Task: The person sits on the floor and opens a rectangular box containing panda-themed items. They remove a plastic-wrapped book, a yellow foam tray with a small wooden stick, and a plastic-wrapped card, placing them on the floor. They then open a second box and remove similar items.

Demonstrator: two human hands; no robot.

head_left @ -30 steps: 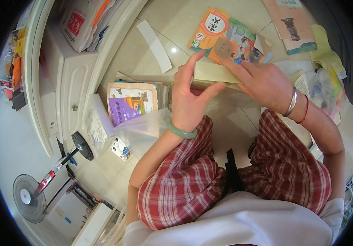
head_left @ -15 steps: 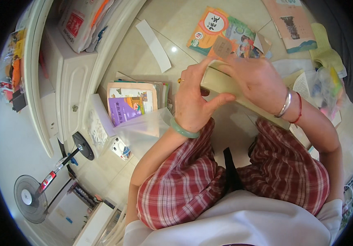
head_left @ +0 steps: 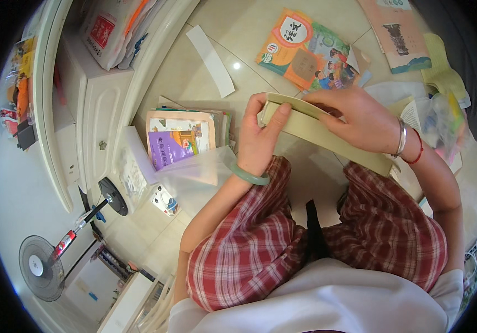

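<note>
**Pale box [head_left: 338, 142] held in both hands**

The box's left end is gripped by the left hand [head_left: 259, 133], with the thumb laid over it. The far edge is reached by the bent fingers of the right hand [head_left: 363, 119]; whether anything is pinched there cannot be told. The box is held aslant above the floor [head_left: 316, 177], its right end near the plaid trousers [head_left: 391, 222]. An orange textbook [head_left: 308, 55] is seen beyond; books [head_left: 188, 129] are stacked leftward.

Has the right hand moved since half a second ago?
Yes. Against the orange book lying on the floor, the right hand has shifted rightward and a little toward the person, uncovering more of the book's near edge.
</note>
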